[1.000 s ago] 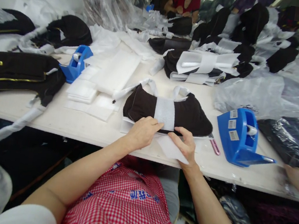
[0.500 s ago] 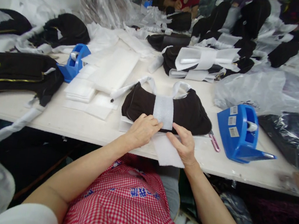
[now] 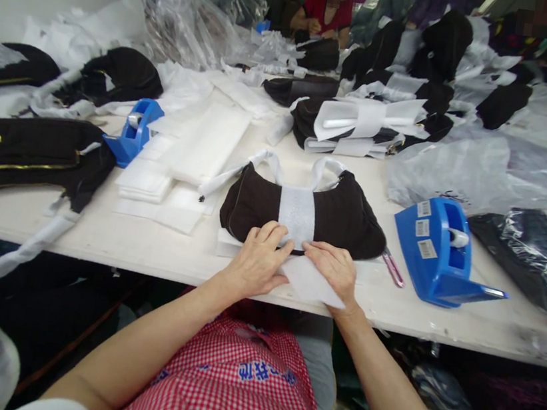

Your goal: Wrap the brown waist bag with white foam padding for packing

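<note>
A dark brown handbag (image 3: 347,215) lies in front of me at the table's near edge, its handle wrapped in white. Around its middle runs a white foam strip (image 3: 296,209), whose loose end (image 3: 318,281) hangs below the bag toward me. My left hand (image 3: 259,260) has bent fingers pressed on the strip at the bag's lower edge, with the thumb lower down by the loose end. My right hand (image 3: 333,270) grips the strip at the same edge, fingers together. Its thumb is hidden. Beneath the bag, part of another white sheet (image 3: 228,245) shows.
Right of the bag lie a pink cutter (image 3: 393,268) and a blue tape dispenser (image 3: 436,253). A second blue dispenser (image 3: 137,130) stands left, beside stacked white foam sheets (image 3: 206,136). Other dark bags (image 3: 34,146) and plastic wrapping (image 3: 500,171) surround these. A person in red (image 3: 329,11) sits opposite.
The left thumb has come out below the strip, and the right fingers have drawn together over the bag's edge. The strip's loose end has shifted and tilted. The view has tipped up slightly.
</note>
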### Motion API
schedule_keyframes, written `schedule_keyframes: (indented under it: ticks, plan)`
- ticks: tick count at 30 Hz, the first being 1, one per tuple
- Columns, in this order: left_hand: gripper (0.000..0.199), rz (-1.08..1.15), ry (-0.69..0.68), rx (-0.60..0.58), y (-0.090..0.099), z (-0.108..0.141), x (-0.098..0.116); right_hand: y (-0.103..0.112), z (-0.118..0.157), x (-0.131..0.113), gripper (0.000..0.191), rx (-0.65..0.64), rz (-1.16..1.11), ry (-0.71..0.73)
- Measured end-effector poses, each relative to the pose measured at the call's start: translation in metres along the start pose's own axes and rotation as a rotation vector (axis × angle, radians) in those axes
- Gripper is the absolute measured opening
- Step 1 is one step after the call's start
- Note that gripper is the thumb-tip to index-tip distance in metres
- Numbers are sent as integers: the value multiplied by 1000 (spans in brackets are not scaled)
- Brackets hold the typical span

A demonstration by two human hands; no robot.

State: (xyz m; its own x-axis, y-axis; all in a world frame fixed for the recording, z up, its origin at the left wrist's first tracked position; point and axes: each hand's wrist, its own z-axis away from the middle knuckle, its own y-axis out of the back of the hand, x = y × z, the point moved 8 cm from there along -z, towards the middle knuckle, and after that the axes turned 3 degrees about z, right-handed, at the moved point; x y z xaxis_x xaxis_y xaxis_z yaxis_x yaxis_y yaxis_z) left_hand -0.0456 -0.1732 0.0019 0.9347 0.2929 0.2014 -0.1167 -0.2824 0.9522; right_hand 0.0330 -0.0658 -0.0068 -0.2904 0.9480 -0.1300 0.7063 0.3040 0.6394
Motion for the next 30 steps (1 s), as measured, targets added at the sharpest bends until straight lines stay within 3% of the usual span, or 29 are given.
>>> schedule_keyframes:
  ticks: [6, 9, 14, 19, 24, 30]
  plan:
    - [18, 109, 133, 135, -3, -3, -8, -4, -1, 5, 24, -12, -11, -112]
    - [18, 135, 215, 188, -2, -5, -13, -3, -4, 5, 9, 30, 61, -181]
    - [20, 52, 341, 193, 1, -9, -15, -4, -5, 13, 14, 92, 105, -372]
    - [4, 30, 452, 251, 3, -12, -20, -6, 1, 22, 16, 168, 81, -527]
    - [28, 48, 476, 265, 3, -16, -23, -9, -6, 20, 14, 149, 135, -505]
    - [62, -20, 394, 160, 4, -23, -20, -11, -18, 10, 10, 62, 207, -395]
